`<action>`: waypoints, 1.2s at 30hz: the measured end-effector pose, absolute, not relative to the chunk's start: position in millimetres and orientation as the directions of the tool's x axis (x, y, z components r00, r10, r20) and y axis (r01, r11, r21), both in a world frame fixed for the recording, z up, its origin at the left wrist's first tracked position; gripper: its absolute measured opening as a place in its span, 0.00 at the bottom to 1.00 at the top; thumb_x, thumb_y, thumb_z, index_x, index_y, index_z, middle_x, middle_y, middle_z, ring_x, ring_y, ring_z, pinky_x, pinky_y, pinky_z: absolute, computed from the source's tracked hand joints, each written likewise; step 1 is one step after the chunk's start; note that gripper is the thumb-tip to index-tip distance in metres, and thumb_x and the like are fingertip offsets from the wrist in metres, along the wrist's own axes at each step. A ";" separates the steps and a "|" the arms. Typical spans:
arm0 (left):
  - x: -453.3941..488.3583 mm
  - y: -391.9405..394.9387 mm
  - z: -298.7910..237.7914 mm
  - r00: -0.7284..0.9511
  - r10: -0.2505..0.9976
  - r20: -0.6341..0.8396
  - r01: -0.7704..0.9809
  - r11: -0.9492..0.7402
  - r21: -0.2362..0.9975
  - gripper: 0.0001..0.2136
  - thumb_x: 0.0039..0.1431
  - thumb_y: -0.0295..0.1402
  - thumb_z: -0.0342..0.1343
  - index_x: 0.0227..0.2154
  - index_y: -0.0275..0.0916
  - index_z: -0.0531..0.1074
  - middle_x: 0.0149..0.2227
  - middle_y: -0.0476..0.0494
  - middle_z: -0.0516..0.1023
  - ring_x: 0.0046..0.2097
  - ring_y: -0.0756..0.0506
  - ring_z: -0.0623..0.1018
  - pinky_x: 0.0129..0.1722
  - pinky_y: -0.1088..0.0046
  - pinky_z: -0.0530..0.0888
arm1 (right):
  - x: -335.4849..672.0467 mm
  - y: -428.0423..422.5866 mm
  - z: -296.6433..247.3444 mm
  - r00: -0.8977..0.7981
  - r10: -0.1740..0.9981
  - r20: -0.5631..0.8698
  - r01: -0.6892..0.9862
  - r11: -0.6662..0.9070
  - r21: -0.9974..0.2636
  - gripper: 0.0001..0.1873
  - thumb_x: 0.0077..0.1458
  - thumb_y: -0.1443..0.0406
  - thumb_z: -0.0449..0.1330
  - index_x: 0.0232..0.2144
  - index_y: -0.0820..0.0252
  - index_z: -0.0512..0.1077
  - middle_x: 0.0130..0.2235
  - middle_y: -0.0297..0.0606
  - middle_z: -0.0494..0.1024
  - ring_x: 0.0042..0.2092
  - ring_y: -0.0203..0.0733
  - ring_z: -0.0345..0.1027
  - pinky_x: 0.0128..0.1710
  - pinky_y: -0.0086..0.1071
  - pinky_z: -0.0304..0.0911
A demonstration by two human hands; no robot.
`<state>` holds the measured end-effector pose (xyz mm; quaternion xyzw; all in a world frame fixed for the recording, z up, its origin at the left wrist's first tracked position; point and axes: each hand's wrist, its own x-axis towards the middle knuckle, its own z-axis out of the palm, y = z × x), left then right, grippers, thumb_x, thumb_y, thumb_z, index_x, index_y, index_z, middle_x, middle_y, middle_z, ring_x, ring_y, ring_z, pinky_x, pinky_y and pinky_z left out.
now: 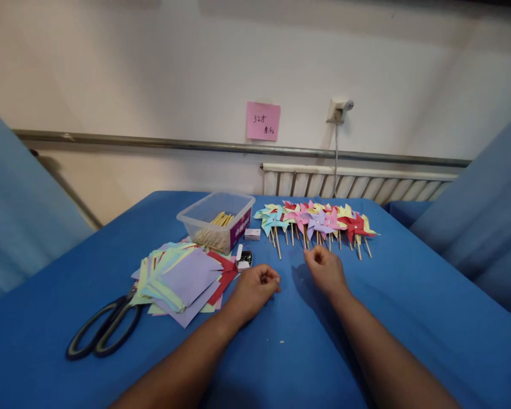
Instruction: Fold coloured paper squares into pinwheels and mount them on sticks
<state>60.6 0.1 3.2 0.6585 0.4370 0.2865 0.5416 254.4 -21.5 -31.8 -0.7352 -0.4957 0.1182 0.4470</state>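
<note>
My right hand (325,270) is closed in a pinch at the lower end of a pinwheel stick, at the front of a row of paper pinwheels (317,222) on wooden sticks. They lie bunched together in blue, pink, purple, red and yellow. My left hand (258,288) is low over the blue table, fingers curled and thumb pressed against them; whatever they may hold is hidden. Beside it is a small open box (244,259) with dark contents. Left of that hand lies a loose stack of coloured paper squares (189,278), with a red cut piece (225,277) at its edge.
Behind the papers stands a clear plastic tub (204,207) holding wooden sticks (221,220). A small white box (252,234) sits beside it. Large dark-handled scissors (106,329) lie at the left, partly under the papers. The blue-covered table (276,375) meets a wall with a radiator (357,182).
</note>
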 end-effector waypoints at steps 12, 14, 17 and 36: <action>-46.8 32.2 32.0 0.287 0.934 0.214 0.843 -0.352 0.406 0.19 0.42 0.39 0.63 0.40 0.44 0.76 0.45 0.36 0.77 0.48 0.31 0.72 0.48 0.61 0.63 | 191.2 -49.3 -26.1 -0.118 0.962 0.247 0.587 0.268 -0.764 0.13 0.56 0.60 0.56 0.21 0.58 0.66 0.23 0.29 0.68 0.25 0.32 0.59 0.26 0.26 0.51; -60.3 30.9 19.4 0.290 0.946 0.145 0.894 -0.322 0.313 0.20 0.44 0.39 0.62 0.43 0.43 0.75 0.49 0.34 0.75 0.52 0.30 0.70 0.52 0.59 0.61 | 192.6 -47.1 -27.8 -0.113 0.965 0.238 0.580 0.258 -0.773 0.12 0.56 0.61 0.56 0.22 0.58 0.67 0.23 0.29 0.69 0.25 0.32 0.59 0.26 0.26 0.51; -70.5 31.0 8.1 0.289 0.945 0.154 0.898 -0.323 0.297 0.21 0.45 0.35 0.60 0.46 0.41 0.73 0.55 0.33 0.71 0.57 0.31 0.66 0.56 0.58 0.57 | 193.0 -45.6 -31.0 -0.123 0.968 0.220 0.573 0.251 -0.780 0.11 0.55 0.62 0.57 0.22 0.58 0.68 0.24 0.30 0.70 0.26 0.33 0.61 0.26 0.26 0.52; -72.6 25.9 10.4 0.219 0.950 0.224 0.857 -0.296 0.421 0.22 0.46 0.44 0.61 0.43 0.40 0.76 0.49 0.37 0.77 0.51 0.35 0.74 0.51 0.66 0.66 | 197.9 -40.7 -46.2 -0.176 0.969 0.174 0.571 0.245 -0.784 0.05 0.53 0.65 0.57 0.27 0.58 0.72 0.28 0.32 0.76 0.29 0.34 0.66 0.28 0.25 0.54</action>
